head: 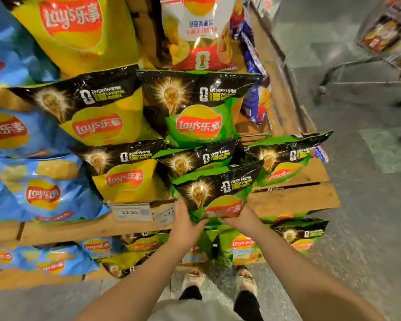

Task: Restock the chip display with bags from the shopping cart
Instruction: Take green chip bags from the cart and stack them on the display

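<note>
Both hands grip the bottom edge of a green chip bag (pixel 218 193), the left hand (pixel 185 224) at its lower left corner and the right hand (pixel 242 220) at its lower right. The bag stands tilted at the front of the wooden display shelf (pixel 294 200), overlapping other green bags behind it, beside yellow bags (pixel 125 179); the shopping cart (pixel 380 54) stands well apart at upper right
</note>
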{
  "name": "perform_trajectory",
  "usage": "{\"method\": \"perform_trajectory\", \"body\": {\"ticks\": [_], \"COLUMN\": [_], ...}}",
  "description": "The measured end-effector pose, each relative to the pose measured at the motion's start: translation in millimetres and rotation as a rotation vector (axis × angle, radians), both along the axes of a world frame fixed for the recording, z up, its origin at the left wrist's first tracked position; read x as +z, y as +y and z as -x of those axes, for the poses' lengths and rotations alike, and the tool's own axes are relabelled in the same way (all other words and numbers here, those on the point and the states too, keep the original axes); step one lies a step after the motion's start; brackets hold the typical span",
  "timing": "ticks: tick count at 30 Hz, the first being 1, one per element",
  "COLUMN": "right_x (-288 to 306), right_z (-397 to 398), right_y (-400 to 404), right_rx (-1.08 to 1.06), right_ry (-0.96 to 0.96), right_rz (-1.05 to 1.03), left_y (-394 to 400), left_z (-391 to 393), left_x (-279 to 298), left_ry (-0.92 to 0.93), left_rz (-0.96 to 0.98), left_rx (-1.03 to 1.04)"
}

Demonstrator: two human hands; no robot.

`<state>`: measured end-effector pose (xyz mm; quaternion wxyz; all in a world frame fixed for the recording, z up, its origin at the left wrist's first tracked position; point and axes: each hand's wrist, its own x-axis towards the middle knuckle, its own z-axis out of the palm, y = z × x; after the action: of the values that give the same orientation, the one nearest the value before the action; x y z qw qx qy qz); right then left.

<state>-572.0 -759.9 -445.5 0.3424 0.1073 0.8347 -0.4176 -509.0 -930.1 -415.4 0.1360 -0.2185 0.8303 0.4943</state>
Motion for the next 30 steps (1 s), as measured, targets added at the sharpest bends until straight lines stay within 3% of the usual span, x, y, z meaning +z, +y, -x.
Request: {"method": "perform_trajectory", "body": {"ticks": [4, 11, 16, 22, 27, 30], "right_x": [-21.7, 39.6, 43.2, 62.0, 89.9, 105.2], "right_z": [-9.3, -37.7, -57.1, -83.6, -100.8, -114.9], "right_y": [11.7, 5.8, 15.5, 32.1, 60.3, 104.3], "right_rx": [-0.128, -0.277, -0.366, -0.383, -0.171, -0.083], "right_ry": [0.027, 0.048, 0.094, 0.172, 0.354, 0.443], "right_rz": [0.022, 0.028, 0.036, 0.036, -0.153, -0.258], "left_y": [3.0, 28.8, 37.0, 55.1, 94.3, 143.2], "left_z": [-10.3, -37.2, -46.3, -52.2, -50.3, -48.5], "left_x": [6.3, 24.8, 35.9, 54.9, 60.1, 73.2], "left_ry": [0.016, 0.079, 0.1, 0.262, 0.417, 0.287], "left_rz": [-0.007, -0.012, 0.19, 0.406, 0.557, 0.564], "left_rx": [0.047, 0.155, 0.174, -0.043, -0.331, -0.513]}}
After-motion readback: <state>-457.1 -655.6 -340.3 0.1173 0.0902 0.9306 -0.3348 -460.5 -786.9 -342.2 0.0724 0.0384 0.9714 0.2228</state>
